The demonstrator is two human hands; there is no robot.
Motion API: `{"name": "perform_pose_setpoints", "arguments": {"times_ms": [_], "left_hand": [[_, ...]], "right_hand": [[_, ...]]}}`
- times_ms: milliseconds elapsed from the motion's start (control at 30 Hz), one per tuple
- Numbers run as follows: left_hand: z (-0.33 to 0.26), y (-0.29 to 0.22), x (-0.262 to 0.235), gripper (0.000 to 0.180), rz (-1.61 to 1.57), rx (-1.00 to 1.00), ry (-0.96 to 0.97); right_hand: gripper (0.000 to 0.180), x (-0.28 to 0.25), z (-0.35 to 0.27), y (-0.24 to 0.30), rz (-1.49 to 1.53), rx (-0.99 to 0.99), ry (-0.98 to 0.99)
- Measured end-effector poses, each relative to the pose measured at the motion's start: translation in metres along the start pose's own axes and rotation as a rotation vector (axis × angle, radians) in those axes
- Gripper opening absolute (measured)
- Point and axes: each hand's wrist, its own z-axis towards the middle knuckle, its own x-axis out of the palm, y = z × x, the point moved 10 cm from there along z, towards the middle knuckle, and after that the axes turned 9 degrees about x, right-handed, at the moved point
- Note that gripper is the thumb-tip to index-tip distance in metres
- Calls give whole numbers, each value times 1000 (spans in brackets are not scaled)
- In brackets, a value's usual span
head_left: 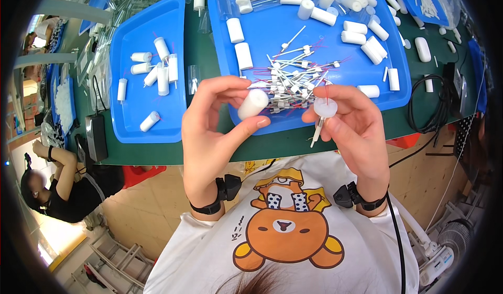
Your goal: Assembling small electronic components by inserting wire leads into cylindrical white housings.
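Pinching white tube [253, 104] in left hand [212, 129], capped pin [323, 112] in right hand [356, 131]

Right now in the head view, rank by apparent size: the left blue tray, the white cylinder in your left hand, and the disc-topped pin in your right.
1. left blue tray, largest.
2. white cylinder.
3. disc-topped pin, smallest; both held parts are nearer the camera, so they look enlarged.

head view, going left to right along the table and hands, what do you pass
Black box at the table edge → left blue tray of white cylinders → left hand with a white cylinder → right hand with a white cap on a thin pin → black cable coil.
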Motion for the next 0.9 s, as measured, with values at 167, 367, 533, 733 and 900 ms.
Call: {"name": "perform_pose_setpoints", "arguments": {"times_ms": [167,367,533,733,900], "left_hand": [[-7,-4,8,46,-421,-115,-27],[-13,-4,27,34,-660,-168,70],[-17,0,35,35,-727,-247,20],[-27,3,44,35,-1055,-248,67],[-30,0,46,31,-1025,-308,70]], "right_hand": [[34,3,0,-2,39,58,76],[33,8,-1,2,187,6,143],[32,9,-1,1,132,29,128],[32,17,-12,14,-79,-40,11],[28,42,-21,45,-533,-454,66]]}}
